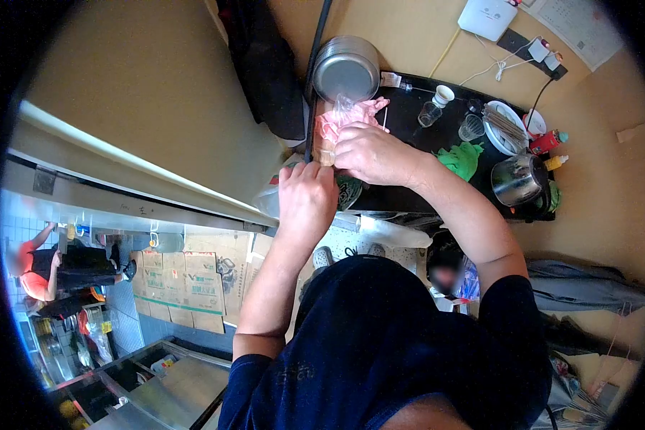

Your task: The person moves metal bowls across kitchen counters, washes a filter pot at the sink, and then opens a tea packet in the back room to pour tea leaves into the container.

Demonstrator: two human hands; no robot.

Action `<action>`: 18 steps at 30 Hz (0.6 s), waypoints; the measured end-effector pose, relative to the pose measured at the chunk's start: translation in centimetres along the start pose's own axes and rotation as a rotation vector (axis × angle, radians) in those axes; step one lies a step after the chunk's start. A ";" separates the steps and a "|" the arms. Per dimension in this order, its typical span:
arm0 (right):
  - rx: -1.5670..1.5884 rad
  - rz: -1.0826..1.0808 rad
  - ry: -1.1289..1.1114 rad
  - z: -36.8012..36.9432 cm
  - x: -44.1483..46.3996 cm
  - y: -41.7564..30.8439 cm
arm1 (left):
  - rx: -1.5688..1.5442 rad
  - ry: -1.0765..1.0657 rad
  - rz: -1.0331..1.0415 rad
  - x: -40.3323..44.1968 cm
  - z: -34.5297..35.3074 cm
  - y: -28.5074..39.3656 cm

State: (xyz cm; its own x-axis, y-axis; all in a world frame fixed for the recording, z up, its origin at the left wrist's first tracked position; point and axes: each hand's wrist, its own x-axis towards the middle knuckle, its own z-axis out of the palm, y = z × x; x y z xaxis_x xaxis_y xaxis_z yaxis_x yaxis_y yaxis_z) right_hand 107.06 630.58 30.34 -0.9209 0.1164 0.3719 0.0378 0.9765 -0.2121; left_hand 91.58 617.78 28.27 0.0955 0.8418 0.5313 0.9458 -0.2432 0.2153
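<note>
My left hand (307, 192) is closed, knuckles up, at the left end of the black table. Beside it my right hand (371, 153) is closed too, with its fingers bent down. A small pale, see-through piece (327, 156) shows between the two hands; I cannot make out what it is or which hand grips it. Just beyond my right hand lies a crumpled pink cloth or glove (355, 118), with a clear plastic piece (342, 105) on it. A stack of round metal plates or lids (347, 70) stands behind.
On the black table (401, 183) are a green cloth (460, 159), clear cups (471, 127), a white bowl (507, 143) with chopsticks, a steel kettle (516, 179) and a red bottle (546, 141). A door edge (136, 165) runs along my left. A co-worker (43, 272) stands beyond it.
</note>
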 end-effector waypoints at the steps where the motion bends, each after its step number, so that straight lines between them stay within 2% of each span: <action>1: -0.005 -0.004 0.011 0.1 0.0 0.0 | -0.015 0.016 0.003 0.0 0.1 0.0; 9: 0.022 -0.025 0.062 -0.1 0.7 -0.2 | 0.010 0.003 -0.048 -0.1 0.5 -0.5; 13: -0.024 -0.013 0.001 0.4 1.2 0.2 | 0.013 -0.014 -0.032 -0.3 -0.2 -1.0; 16: -0.053 -0.010 0.012 -0.6 2.0 0.3 | -0.119 0.222 -0.114 -0.3 -2.1 -1.6; 18: -0.071 0.032 -0.002 -2.1 2.8 0.3 | -0.274 0.336 -0.278 -1.2 -4.0 -2.2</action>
State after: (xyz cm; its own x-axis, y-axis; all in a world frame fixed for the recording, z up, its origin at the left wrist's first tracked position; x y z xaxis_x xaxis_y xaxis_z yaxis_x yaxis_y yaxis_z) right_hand 105.28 631.60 33.26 -0.9195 0.1472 0.3645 0.0943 0.9828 -0.1590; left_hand 88.16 615.32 30.46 -0.2959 0.7025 0.6472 0.8006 -0.1872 0.5692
